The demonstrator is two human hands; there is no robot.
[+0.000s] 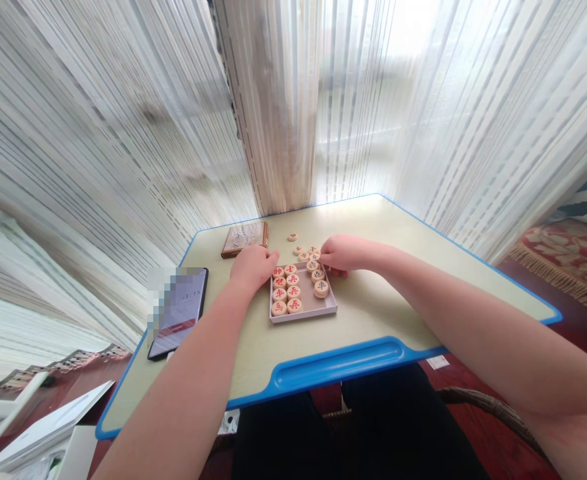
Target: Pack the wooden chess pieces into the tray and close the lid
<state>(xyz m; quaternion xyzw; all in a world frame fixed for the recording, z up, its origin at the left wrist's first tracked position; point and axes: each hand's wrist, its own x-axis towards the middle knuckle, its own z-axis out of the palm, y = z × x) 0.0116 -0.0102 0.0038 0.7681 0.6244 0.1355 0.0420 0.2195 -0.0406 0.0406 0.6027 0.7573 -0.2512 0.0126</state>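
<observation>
A shallow white box [303, 315] on the table holds xiangqi pieces. Red-marked pieces [293, 291] fill two columns along its left side, and black-marked pieces [320, 288] stand along its right. My left hand [253, 268] is closed at the box's far left corner, thumb along the edge, fingers curled out of sight. At the far right corner, my right hand [342, 253] is closed with its fingertips together beside a black-marked piece [314, 257]; whatever they hold is hidden. Several loose pieces [303, 255] lie just beyond the box, and one single piece [292, 237] lies farther back.
A brown-edged flat box or lid [244, 238] lies at the back left of the table. A phone or tablet [179, 313] rests near the left edge. The blue-rimmed table [373, 320] has a groove [338, 359] in front. Striped curtains [283, 107] hang right behind it.
</observation>
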